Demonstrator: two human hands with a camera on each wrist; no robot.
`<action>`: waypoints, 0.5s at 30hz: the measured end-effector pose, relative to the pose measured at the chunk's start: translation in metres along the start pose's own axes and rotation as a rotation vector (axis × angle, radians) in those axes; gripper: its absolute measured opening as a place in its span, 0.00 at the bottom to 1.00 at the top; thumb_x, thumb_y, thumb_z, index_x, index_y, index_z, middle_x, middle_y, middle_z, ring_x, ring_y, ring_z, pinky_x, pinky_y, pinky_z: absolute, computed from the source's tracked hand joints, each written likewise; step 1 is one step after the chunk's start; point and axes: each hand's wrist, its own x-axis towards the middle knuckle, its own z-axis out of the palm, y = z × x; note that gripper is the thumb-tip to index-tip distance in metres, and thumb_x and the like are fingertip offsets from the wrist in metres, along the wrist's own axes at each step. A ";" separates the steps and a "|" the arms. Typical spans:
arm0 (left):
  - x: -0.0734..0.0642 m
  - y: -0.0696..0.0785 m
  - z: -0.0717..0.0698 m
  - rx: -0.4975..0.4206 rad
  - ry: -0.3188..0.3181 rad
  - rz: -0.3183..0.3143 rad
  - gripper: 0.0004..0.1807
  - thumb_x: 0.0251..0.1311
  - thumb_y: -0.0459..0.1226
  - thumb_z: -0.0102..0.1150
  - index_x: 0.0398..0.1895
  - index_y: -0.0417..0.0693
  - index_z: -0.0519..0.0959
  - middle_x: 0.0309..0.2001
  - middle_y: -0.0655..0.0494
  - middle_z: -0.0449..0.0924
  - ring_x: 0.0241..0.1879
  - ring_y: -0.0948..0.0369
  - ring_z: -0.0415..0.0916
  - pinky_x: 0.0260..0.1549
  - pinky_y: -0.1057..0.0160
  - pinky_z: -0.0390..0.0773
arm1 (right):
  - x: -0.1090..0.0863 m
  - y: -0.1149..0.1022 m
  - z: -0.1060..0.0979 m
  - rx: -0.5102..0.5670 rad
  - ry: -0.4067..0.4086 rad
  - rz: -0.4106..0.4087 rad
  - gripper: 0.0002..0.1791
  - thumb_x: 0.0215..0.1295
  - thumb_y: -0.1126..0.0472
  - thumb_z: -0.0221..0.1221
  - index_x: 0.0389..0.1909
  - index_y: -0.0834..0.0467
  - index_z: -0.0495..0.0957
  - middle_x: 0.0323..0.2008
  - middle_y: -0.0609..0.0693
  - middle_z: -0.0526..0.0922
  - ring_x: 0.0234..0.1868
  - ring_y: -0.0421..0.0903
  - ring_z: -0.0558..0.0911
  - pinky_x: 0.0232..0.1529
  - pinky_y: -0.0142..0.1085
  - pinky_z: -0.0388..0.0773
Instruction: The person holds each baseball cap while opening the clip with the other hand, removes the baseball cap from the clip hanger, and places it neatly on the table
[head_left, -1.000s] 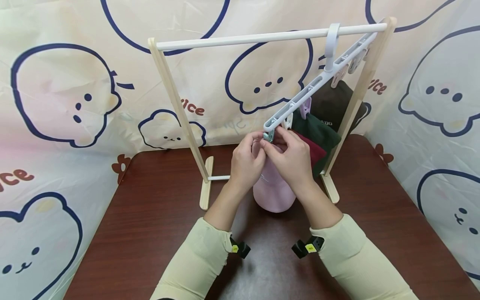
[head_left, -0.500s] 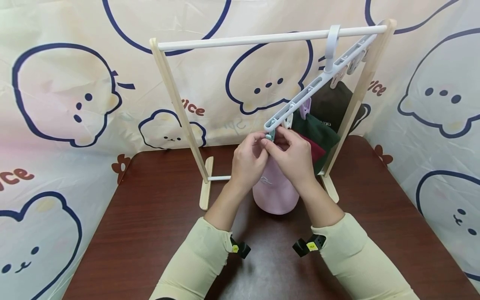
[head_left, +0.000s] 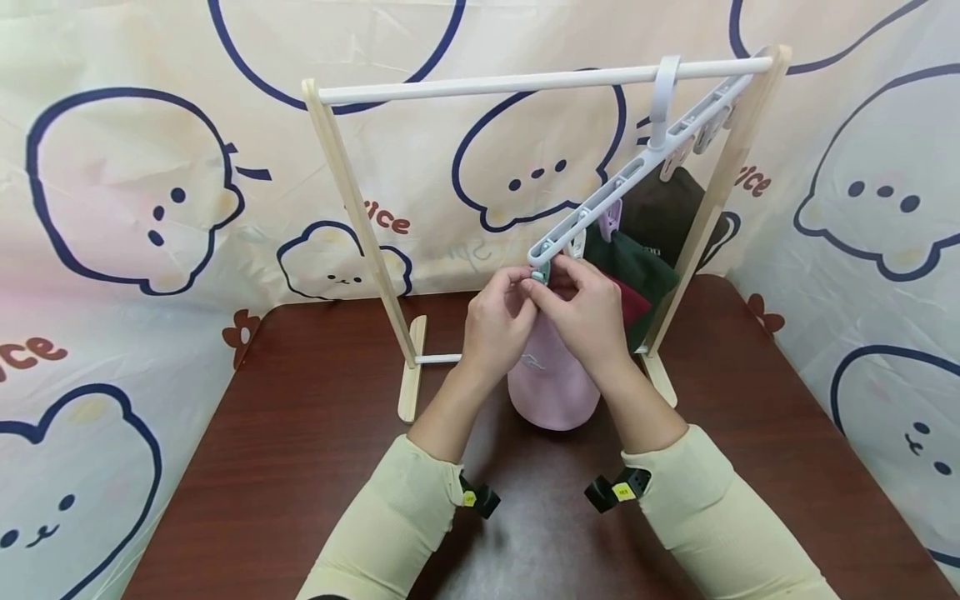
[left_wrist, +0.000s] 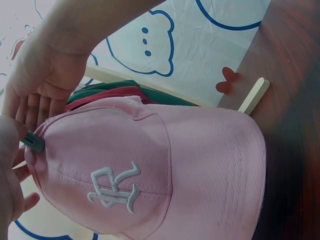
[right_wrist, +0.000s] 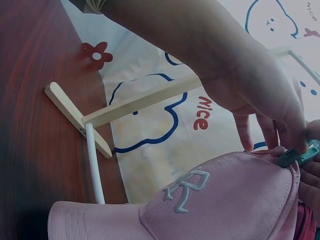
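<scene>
A pink baseball cap [head_left: 552, 387] hangs brim-down beneath the near end of a pale blue clip hanger [head_left: 600, 197]. Its crown carries white embroidered lettering [left_wrist: 114, 190]. A teal clothespin [right_wrist: 298, 154] at the hanger's near end sits over the cap's back edge. My left hand [head_left: 491, 323] pinches that edge beside the clothespin, thumb and forefinger close together. From the other side my right hand [head_left: 592, 315] pinches at the teal clothespin, thumb tip in front of it. Fingers partly hide where the clothespin meets the fabric.
Behind the pink cap hang a dark red cap [head_left: 632, 302], a green cap [head_left: 637, 275] and a black cap [head_left: 663, 204]. A purple clothespin [head_left: 611, 218] grips the green one. The wooden rack [head_left: 360, 225] with its white top rod [head_left: 487, 85] stands on a brown table [head_left: 315, 467].
Both hands stay at the teal clothespin with only slight shifts. The pink cap has swung a little, showing more of its front, and the head view has tilted slightly.
</scene>
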 end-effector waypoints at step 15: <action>0.002 -0.003 -0.004 -0.074 -0.025 -0.042 0.14 0.62 0.33 0.62 0.51 0.40 0.78 0.47 0.49 0.85 0.48 0.59 0.82 0.52 0.62 0.80 | 0.001 0.001 0.003 -0.044 0.003 -0.014 0.19 0.62 0.54 0.67 0.49 0.61 0.83 0.41 0.54 0.85 0.39 0.45 0.85 0.42 0.39 0.85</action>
